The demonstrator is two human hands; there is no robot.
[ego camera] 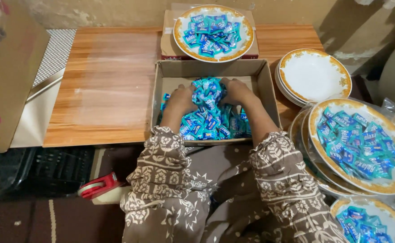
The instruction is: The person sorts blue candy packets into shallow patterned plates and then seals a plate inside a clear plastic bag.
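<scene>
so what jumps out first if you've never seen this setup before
The eye goes first to the heap of blue-wrapped candies in the open cardboard box at centre, where the left hand and right hand cup a bunch between them. Next come the gold-rimmed plates: a candy-filled plate behind the box, an empty plate stack to the right, and a wrapped, filled plate further right.

I'm seeing blue and teal wrapped candies (208, 110) filling a plain brown cardboard box (265, 85), white plates (313, 76) showing gold-orange rims, brown sleeves (161, 166) carrying a cream floral print (quite busy), and a red tape dispenser (99, 185).
</scene>
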